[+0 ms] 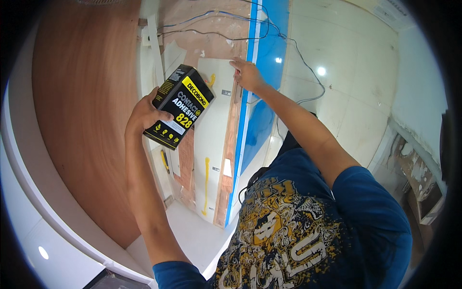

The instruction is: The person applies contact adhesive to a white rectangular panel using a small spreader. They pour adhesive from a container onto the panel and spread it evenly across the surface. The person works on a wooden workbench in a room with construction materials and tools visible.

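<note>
My left hand (pixel 146 113) grips a black and yellow Decobond contact adhesive can (pixel 180 108), tilted over a long pale laminate strip (pixel 216 119). Yellow adhesive (pixel 206 184) lies in a line along the strip's lower part, and another patch shows beside the can's upper right edge. At the strip's top right corner is my right hand (pixel 247 74), its fingers bent around a small reddish thing, mostly hidden. Whether the can's mouth is pouring cannot be told.
A yellow utility knife (pixel 165 162) lies left of the strip. Dark cables (pixel 216 34) cross the worktop's far end and hang over the blue-covered edge (pixel 265 119). A large brown wood panel (pixel 86 108) stands at the left.
</note>
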`<action>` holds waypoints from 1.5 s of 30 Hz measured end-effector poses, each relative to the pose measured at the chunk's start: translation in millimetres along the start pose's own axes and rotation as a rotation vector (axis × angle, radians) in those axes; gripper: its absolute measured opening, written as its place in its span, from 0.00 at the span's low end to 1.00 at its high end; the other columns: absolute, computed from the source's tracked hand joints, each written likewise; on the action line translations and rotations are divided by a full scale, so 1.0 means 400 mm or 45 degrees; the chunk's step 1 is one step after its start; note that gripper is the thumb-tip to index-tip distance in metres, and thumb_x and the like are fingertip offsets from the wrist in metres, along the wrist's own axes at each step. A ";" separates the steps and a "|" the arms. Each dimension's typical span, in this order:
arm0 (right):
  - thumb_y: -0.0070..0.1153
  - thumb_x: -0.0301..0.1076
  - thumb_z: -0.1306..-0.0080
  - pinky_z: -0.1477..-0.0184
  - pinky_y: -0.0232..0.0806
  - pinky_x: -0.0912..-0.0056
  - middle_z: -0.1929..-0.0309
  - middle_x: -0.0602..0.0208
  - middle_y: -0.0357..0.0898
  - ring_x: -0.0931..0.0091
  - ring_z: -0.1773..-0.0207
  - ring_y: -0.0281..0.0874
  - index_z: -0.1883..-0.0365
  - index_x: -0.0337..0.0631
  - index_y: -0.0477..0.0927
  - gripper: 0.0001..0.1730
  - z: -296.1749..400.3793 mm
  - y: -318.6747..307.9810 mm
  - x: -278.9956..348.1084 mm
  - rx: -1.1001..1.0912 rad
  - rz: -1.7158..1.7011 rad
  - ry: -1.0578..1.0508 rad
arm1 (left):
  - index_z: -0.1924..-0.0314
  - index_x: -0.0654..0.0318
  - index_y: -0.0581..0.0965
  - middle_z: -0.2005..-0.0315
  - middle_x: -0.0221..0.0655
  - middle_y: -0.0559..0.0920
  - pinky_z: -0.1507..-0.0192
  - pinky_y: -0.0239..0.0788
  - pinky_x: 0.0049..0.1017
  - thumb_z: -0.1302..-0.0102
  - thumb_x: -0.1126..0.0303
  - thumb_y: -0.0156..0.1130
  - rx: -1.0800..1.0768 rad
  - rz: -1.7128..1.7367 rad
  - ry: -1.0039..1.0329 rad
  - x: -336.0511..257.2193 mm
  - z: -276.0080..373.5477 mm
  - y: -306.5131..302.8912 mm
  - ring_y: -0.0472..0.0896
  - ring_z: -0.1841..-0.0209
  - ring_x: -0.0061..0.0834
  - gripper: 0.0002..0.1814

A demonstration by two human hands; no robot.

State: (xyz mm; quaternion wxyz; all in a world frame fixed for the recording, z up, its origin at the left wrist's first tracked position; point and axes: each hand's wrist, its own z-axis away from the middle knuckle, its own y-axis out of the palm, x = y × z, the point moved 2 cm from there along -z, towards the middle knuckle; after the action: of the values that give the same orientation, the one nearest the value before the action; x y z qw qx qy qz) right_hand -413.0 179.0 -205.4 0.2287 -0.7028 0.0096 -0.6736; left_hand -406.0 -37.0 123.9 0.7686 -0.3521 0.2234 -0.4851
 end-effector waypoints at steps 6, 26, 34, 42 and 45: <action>0.62 0.26 0.38 0.30 0.68 0.53 0.25 0.58 0.72 0.53 0.34 0.76 0.34 0.41 0.80 0.31 -0.057 -0.030 -0.040 0.046 -0.124 0.004 | 0.22 0.68 0.64 0.42 0.53 0.84 0.32 0.70 0.28 0.71 0.69 0.81 0.041 -0.030 -0.160 -0.032 0.004 -0.011 0.85 0.41 0.41 0.68; 0.67 0.30 0.40 0.32 0.71 0.60 0.29 0.51 0.75 0.57 0.33 0.79 0.36 0.40 0.81 0.31 -0.246 -0.125 -0.098 0.099 -0.181 -0.052 | 0.23 0.65 0.66 0.41 0.53 0.84 0.31 0.68 0.30 0.71 0.65 0.82 0.190 -0.039 -0.374 -0.031 -0.016 -0.036 0.83 0.37 0.44 0.67; 0.68 0.26 0.40 0.32 0.71 0.63 0.30 0.47 0.76 0.57 0.32 0.79 0.36 0.34 0.80 0.31 -0.351 -0.136 -0.190 0.190 -0.293 -0.033 | 0.22 0.62 0.65 0.41 0.52 0.84 0.31 0.69 0.31 0.70 0.65 0.82 0.289 0.058 -0.581 -0.028 -0.007 -0.046 0.83 0.37 0.43 0.67; 0.68 0.27 0.39 0.44 0.76 0.70 0.34 0.52 0.80 0.70 0.53 0.85 0.36 0.34 0.80 0.31 -0.469 -0.045 -0.282 0.271 -0.510 0.039 | 0.21 0.59 0.65 0.40 0.49 0.84 0.30 0.69 0.32 0.71 0.63 0.82 0.322 0.021 -0.824 0.018 0.000 -0.025 0.82 0.36 0.45 0.68; 0.68 0.26 0.38 0.45 0.76 0.71 0.36 0.54 0.82 0.72 0.54 0.85 0.36 0.34 0.80 0.30 -0.498 -0.028 -0.288 0.330 -0.514 0.115 | 0.22 0.63 0.66 0.40 0.50 0.84 0.31 0.68 0.30 0.71 0.66 0.82 0.314 0.025 -0.912 0.011 0.010 -0.030 0.82 0.37 0.43 0.67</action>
State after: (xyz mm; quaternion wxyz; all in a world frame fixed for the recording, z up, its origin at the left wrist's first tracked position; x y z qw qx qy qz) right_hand -616.5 164.4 -312.6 0.1772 -0.6245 -0.2073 -0.7319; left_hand -408.6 -43.4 135.6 0.8392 -0.4022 -0.1162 -0.3471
